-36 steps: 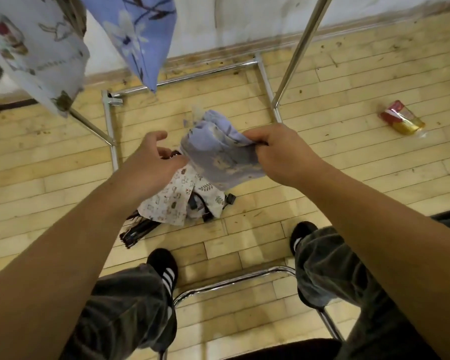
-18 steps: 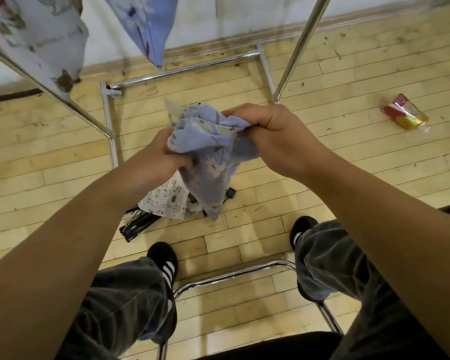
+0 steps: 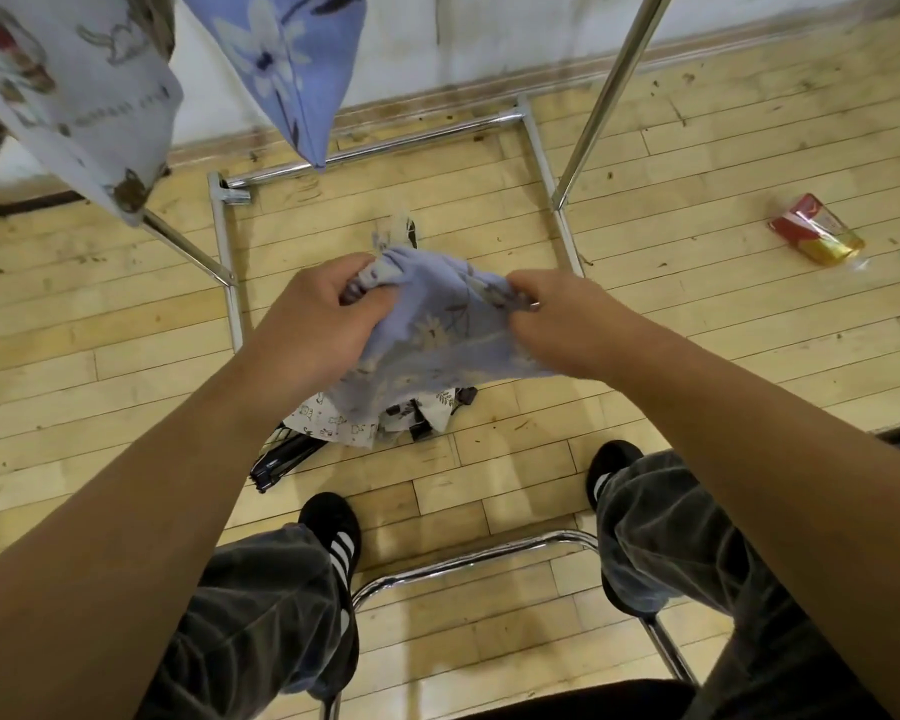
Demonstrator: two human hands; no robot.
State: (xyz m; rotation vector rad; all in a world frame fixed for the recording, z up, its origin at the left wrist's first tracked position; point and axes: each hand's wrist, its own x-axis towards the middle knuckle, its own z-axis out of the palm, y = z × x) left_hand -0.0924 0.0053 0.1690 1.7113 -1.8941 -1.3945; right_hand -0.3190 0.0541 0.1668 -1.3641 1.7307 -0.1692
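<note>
A lilac cloth with a flower print (image 3: 437, 330) hangs between my two hands above the wooden floor. My left hand (image 3: 318, 324) grips its bunched left corner. My right hand (image 3: 562, 319) pinches its upper right edge. The cloth is stretched between them and droops below. Under it on the floor lies a pile of white patterned cloths (image 3: 344, 426) with black hangers (image 3: 281, 457) beside it.
A chrome drying rack's base bars (image 3: 375, 145) and slanted poles (image 3: 601, 101) frame the floor ahead. A lilac flowered cloth (image 3: 281, 59) and a white printed cloth (image 3: 74, 90) hang at top left. A red and gold packet (image 3: 814, 236) lies at right. A chrome chair frame (image 3: 468, 556) sits between my feet.
My hands have drawn apart, spreading the bunched lilac cloth out between them. My left hand now grips its corner instead of pressing against the bundle.
</note>
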